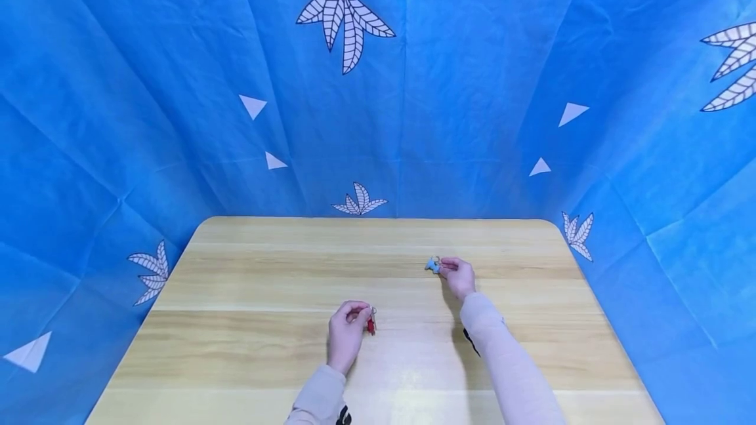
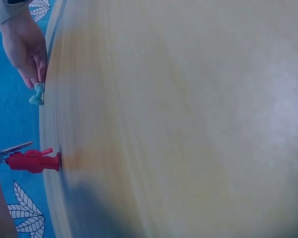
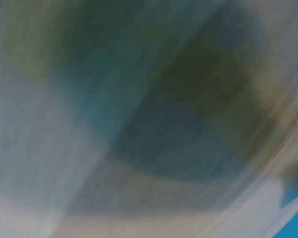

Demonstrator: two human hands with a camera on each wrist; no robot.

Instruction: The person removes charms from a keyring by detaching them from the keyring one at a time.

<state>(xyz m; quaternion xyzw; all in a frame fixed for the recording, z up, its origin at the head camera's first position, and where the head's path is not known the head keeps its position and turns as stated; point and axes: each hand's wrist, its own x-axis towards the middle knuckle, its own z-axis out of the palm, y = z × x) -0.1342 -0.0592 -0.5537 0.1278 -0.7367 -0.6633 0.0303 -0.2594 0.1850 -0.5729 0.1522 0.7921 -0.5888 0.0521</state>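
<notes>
My left hand (image 1: 345, 336) is over the middle of the table, its thumb and fingers pinching the metal clasp of a red keychain (image 1: 371, 326). In the left wrist view, the red figure (image 2: 35, 161) on that keychain looks like a small fire hydrant, with its base close to the tabletop. Farther back and to the right, my right hand (image 1: 459, 277) pinches a light blue keychain (image 1: 432, 266) with a metal ring. The blue figure (image 2: 37, 95) also hangs from the right fingertips in the left wrist view. Only blurred tabletop and shadow fill most of the right wrist view.
A pale wood-grain table (image 1: 248, 340) with rounded far corners lies under both hands. Behind it and along both sides hangs a blue curtain (image 1: 461, 84) printed with white leaves and triangles.
</notes>
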